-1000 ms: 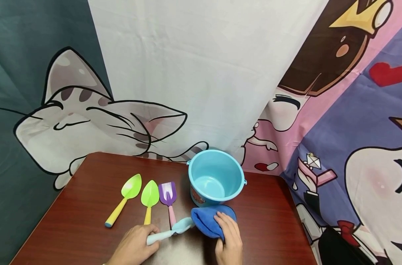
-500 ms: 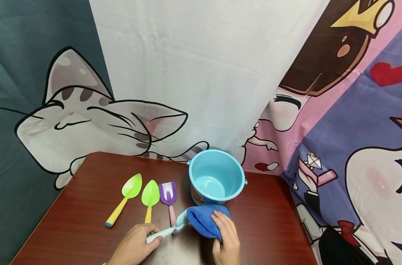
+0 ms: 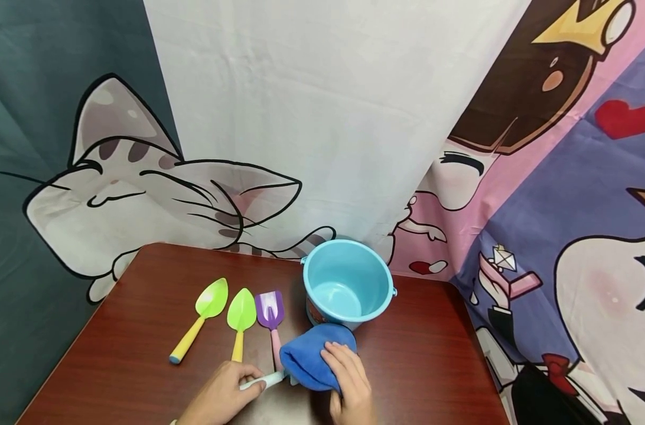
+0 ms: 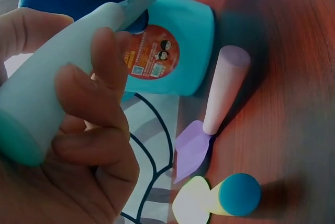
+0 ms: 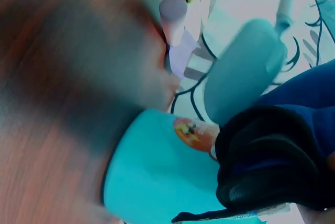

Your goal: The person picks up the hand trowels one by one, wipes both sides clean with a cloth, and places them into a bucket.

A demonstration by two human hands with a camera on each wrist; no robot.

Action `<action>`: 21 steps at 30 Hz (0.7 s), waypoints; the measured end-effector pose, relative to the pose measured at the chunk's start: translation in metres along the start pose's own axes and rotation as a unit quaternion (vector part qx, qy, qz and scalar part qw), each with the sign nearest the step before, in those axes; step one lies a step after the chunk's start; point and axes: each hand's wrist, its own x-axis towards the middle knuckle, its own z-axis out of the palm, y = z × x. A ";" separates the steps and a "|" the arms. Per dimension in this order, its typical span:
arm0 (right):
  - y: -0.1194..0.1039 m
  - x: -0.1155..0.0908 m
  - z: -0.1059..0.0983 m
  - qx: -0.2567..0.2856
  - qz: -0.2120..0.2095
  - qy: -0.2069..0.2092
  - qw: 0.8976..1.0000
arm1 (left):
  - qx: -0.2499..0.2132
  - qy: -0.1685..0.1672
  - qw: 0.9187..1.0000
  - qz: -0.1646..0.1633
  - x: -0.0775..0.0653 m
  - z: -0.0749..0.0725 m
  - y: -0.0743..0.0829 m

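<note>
My left hand (image 3: 221, 392) grips the handle of a pale blue toy shovel (image 4: 57, 62), held up off the table. Folded blue cloth (image 3: 309, 357) is in my right hand (image 3: 349, 378), fingers bent over its top. In the head view the cloth covers the shovel's blade. The right wrist view shows the blade (image 5: 246, 72) beside the cloth, its broad face exposed. Behind the cloth stands a light blue bucket (image 3: 306, 277) with a round orange label. What my right thumb does under the cloth is mostly hidden.
Left of the bucket lie a purple shovel (image 3: 269, 310) with a pink handle and two green shovels, one near (image 3: 241, 313) and one further left (image 3: 212, 298), with yellow handles. The brown table (image 3: 429, 348) backs onto a printed curtain (image 3: 322, 118).
My right hand has moved left with the cloth, from the blade's tip over the blade toward the handle. My left hand keeps its hold and shifts only slightly.
</note>
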 end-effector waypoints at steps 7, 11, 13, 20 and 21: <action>-0.004 -0.008 0.005 0.008 -0.008 -0.059 0.998 | -0.017 0.003 1.000 0.003 0.000 0.000 -0.001; -0.003 -0.015 0.005 0.003 -0.008 -0.110 0.994 | -0.071 -0.025 0.997 -0.011 0.000 -0.001 -0.002; -0.004 -0.018 0.005 0.000 -0.005 -0.142 0.990 | -0.082 -0.032 0.996 -0.011 0.000 -0.001 -0.003; -0.007 -0.022 -0.002 -0.026 0.031 -0.293 0.955 | -0.073 -0.021 0.997 0.011 -0.001 -0.003 -0.004; -0.007 -0.023 -0.004 -0.030 0.039 -0.313 0.948 | -0.075 -0.021 0.997 0.012 -0.001 -0.004 -0.004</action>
